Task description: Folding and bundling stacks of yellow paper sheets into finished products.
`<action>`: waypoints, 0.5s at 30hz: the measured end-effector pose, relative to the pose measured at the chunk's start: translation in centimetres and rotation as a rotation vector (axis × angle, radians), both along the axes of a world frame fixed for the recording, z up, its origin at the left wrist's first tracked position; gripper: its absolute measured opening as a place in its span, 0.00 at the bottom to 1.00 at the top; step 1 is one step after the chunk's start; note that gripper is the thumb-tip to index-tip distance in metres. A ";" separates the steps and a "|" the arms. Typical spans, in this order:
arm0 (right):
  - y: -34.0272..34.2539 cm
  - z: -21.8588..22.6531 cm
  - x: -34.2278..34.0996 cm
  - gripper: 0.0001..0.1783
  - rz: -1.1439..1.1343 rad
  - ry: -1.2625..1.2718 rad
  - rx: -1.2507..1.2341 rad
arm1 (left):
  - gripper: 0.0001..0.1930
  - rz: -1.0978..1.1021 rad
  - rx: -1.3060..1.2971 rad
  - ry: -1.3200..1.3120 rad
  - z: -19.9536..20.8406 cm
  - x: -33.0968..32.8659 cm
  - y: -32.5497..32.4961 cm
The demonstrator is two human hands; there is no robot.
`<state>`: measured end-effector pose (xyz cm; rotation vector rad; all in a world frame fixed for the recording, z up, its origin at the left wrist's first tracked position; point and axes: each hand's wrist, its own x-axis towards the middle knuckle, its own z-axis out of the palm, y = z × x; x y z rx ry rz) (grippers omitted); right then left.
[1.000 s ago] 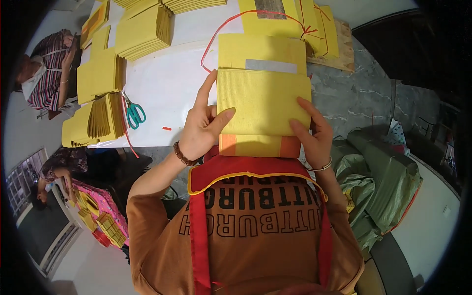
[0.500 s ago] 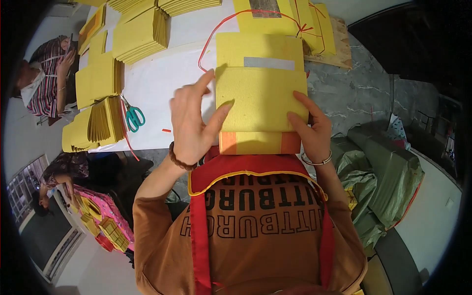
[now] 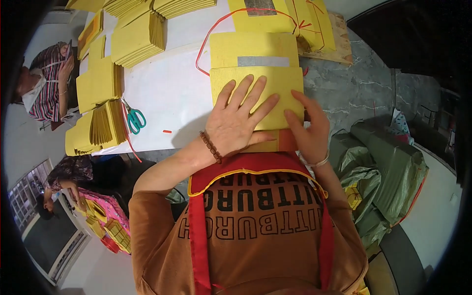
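Observation:
A stack of yellow ridged paper (image 3: 285,78) lies in front of me at the table's near right edge. My left hand (image 3: 233,118) rests flat on top of it, its fingers spread and its thumb near the lower border. Along the right side of the stack is my right hand (image 3: 313,130), thumb and forefinger apart and touching the top sheet. Beyond the stack's far edge shows more yellow paper (image 3: 255,44) with a grey strip (image 3: 263,61). An orange patch (image 3: 287,140) peeks out below. A red string (image 3: 200,49) loops around the far left of the paper.
Green-handled scissors (image 3: 136,119) lie on the white table (image 3: 162,98) beside several yellow paper stacks (image 3: 98,83). A tied yellow bundle (image 3: 314,29) is at the back right. Green plastic-covered bales (image 3: 388,167) stand to the right. Two other people are at the left.
My left hand has moved right, from the stack's left edge onto its top, and now lies flat. My right hand stays at the right edge.

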<state>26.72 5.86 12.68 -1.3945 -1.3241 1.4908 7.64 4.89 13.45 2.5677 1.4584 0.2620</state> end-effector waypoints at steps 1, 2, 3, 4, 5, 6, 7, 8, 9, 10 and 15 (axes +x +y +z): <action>-0.7 0.1 0.0 0.23 0.004 -0.344 0.362 | 0.38 0.001 -0.004 0.003 -0.1 -0.1 0.0; -1.2 0.2 0.1 0.24 0.008 -0.687 0.724 | 0.39 -0.007 -0.003 0.014 -0.2 -0.3 0.1; -1.6 0.4 0.2 0.24 0.008 -0.683 0.719 | 0.39 -0.016 -0.003 0.024 -0.4 -0.5 0.0; -1.9 0.6 0.6 0.24 0.260 -0.697 0.831 | 0.39 -0.016 -0.007 0.027 -0.7 -0.5 0.0; -1.9 0.6 0.9 0.25 0.516 -0.701 0.937 | 0.40 -0.008 0.015 0.028 -1.0 -0.4 0.1; -1.9 0.1 1.1 0.25 0.515 -0.696 0.936 | 0.40 0.000 0.037 0.030 -1.1 -0.5 0.1; -2.0 -0.8 1.6 0.26 0.581 -0.706 0.887 | 0.40 0.000 0.036 0.030 -1.0 -0.4 0.1; -2.1 -1.5 1.9 0.26 0.648 -0.714 0.839 | 0.39 -0.004 0.009 0.012 -0.8 -0.4 0.1; -2.1 -1.9 1.9 0.26 0.656 -0.706 0.850 | 0.39 0.005 -0.014 -0.003 -0.5 -0.5 0.0; -2.1 -2.2 2.0 0.26 0.658 -0.685 0.837 | 0.39 0.021 -0.008 0.003 -0.7 -0.5 -0.2; -2.3 -2.6 2.1 0.25 0.664 -0.628 0.840 | 0.35 -0.047 0.105 -0.087 -1.1 -0.7 -0.1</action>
